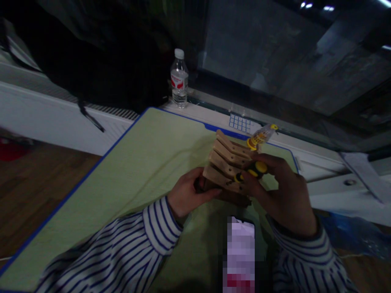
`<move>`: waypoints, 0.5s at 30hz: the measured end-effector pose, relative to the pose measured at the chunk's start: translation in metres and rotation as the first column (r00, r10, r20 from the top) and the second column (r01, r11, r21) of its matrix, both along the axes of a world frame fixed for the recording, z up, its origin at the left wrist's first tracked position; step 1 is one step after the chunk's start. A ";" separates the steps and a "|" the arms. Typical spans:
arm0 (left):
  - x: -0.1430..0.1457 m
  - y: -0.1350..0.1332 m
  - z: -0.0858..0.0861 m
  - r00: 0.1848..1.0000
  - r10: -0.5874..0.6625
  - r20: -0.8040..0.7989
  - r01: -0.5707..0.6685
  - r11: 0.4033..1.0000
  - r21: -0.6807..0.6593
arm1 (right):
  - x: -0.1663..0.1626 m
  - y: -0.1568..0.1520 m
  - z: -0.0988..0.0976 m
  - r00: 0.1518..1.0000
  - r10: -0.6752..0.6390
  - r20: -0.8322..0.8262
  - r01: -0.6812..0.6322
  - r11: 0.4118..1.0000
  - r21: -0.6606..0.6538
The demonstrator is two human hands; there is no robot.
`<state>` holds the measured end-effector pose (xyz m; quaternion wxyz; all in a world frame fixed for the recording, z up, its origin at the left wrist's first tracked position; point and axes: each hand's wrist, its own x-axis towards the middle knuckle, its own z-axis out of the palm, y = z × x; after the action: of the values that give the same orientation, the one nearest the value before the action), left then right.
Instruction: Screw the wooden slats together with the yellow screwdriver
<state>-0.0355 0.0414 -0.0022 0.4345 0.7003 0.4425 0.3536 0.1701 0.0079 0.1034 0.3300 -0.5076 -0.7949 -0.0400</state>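
Observation:
A small wooden piece made of several stacked slats [227,162] is held up over a green mat [143,162]. My left hand [189,195] grips its lower left end, fingers curled under it. My right hand [281,191] is closed round a black and yellow screwdriver [252,171], whose tip rests against the lower slats. Both sleeves are white with dark stripes.
A clear case of yellow screwdriver bits [262,136] lies just behind the wood. A water bottle [179,78] stands on the white ledge at the back, beside a small blue-grid sheet [241,123]. A phone [241,252] lies on the mat near me. Wooden floor shows at the left.

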 end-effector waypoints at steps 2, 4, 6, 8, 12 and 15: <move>-0.003 -0.003 0.003 0.997 0.083 0.002 -0.083 0.996 0.022 | -0.001 0.000 0.000 1.000 0.000 -0.004 0.000 1.000 0.001; -0.006 -0.005 0.008 0.982 0.181 0.047 -0.185 0.976 0.118 | -0.001 0.000 0.001 1.000 -0.001 -0.010 0.001 1.000 -0.004; -0.010 -0.007 0.015 0.951 0.280 0.133 -0.305 0.921 0.241 | -0.002 0.000 0.002 1.000 0.000 -0.018 0.000 1.000 -0.018; -0.014 -0.006 0.028 0.908 0.357 0.221 -0.415 0.841 0.347 | -0.001 0.000 0.002 0.999 0.003 -0.036 -0.004 0.999 -0.035; -0.019 0.002 0.066 0.958 0.280 0.067 -0.278 0.840 0.466 | -0.001 0.001 0.002 0.999 0.010 -0.043 -0.012 0.998 -0.066; -0.018 0.014 0.092 0.977 0.033 -0.210 0.055 0.916 0.397 | 0.000 0.001 0.002 0.999 0.012 -0.034 -0.014 0.998 -0.061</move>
<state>-0.0537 0.0554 0.0897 0.2340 0.8106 0.4006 0.3573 0.1702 0.0092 0.1056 0.3279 -0.5130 -0.7933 -0.0049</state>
